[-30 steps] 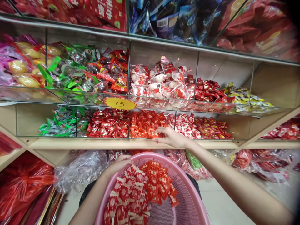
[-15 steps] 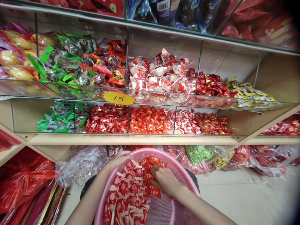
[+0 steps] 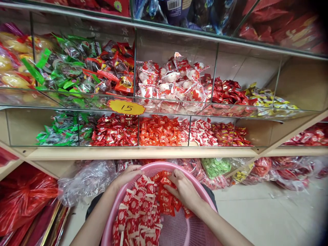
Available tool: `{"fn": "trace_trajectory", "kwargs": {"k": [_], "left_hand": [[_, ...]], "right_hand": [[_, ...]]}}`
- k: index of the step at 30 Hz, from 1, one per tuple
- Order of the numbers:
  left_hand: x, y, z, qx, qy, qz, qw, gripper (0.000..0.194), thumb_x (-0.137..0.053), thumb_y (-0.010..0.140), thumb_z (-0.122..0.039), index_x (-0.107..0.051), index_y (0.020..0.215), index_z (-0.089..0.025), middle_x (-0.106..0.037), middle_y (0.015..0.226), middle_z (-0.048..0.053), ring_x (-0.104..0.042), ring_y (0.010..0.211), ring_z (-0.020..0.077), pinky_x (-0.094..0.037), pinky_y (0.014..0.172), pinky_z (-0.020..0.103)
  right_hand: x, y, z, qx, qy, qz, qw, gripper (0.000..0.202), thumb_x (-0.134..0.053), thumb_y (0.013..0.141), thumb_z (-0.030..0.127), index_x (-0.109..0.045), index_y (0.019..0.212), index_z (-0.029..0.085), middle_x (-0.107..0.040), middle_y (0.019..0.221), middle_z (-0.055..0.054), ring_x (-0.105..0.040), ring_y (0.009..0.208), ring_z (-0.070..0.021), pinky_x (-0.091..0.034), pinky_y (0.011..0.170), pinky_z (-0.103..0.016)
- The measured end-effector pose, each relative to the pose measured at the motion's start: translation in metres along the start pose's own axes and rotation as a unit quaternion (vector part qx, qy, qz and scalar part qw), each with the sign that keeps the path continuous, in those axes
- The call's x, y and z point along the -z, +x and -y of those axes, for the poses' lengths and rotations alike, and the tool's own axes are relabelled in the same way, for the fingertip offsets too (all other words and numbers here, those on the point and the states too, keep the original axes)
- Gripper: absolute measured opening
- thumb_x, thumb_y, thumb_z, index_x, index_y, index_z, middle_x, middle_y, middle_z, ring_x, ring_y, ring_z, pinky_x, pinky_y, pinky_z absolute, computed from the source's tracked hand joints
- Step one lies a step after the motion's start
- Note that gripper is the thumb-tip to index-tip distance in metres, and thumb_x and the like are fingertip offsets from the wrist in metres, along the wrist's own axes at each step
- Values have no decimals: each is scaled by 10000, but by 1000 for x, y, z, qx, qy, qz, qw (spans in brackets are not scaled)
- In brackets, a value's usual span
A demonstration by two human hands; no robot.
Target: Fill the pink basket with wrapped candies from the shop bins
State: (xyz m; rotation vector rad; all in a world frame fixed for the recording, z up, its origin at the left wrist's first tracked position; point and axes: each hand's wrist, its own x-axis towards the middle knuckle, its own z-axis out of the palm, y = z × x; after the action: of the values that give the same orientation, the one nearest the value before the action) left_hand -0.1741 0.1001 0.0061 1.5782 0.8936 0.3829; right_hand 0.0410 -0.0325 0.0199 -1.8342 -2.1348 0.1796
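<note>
A pink plastic mesh basket [image 3: 153, 166] is tilted toward me low in the middle. My left hand [image 3: 130, 175] grips its far left rim. Red-and-white wrapped candies [image 3: 139, 208] fill the basket's left side. Beside them lie orange-red wrapped candies [image 3: 166, 201], right of the basket's middle. Over these my right hand [image 3: 183, 189] reaches from the right, fingers curled and pressed in among the wrappers. The fingertips are partly hidden, but they appear closed on some orange-red candies.
Ahead stands a shelf with glass dividers [image 3: 189, 131] and sorted candies. A yellow tag [image 3: 126, 107] reads 15. Below lie clear plastic bags [image 3: 88, 181] and a bag of green candies [image 3: 215, 167]. A red bag [image 3: 25, 200] sits at left; tiled floor [image 3: 258, 212] shows at right.
My right hand has moved slightly up toward the basket's far rim, its fingers shifting over the orange-red candies. My left hand stays on the rim. The view has shifted slightly.
</note>
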Motion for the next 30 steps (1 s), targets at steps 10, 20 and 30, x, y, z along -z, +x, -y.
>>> {"fn": "trace_trajectory", "kwargs": {"k": [10,20,30], "left_hand": [[-1,-2,1,17,-31,8,999,270,-532,665,-351,-631,791,-133,-604,681,7,-521,609,126,-379,578,219],[-1,4,8,15,-23,-2,1000,322,-546,628,-359,-645,828,-126,-623,691,3,-529,618,136,-369,573,224],[-2,3,2,25,-14,-20,999,244,-552,624,-327,-647,730,-129,-640,709,8,-546,687,156,-381,652,243]], "right_hand": [[-21,-2,11,18,-116,-11,993,202,-570,716,300,-486,853,177,-524,870,-67,-501,813,-217,-424,673,-335],[23,28,22,66,-40,-83,994,109,-447,798,289,-459,774,183,-508,778,-37,-469,703,-157,-371,595,-265],[63,160,22,170,82,-72,979,130,-536,743,237,-578,848,173,-569,851,-42,-497,795,-137,-366,703,-243]]}}
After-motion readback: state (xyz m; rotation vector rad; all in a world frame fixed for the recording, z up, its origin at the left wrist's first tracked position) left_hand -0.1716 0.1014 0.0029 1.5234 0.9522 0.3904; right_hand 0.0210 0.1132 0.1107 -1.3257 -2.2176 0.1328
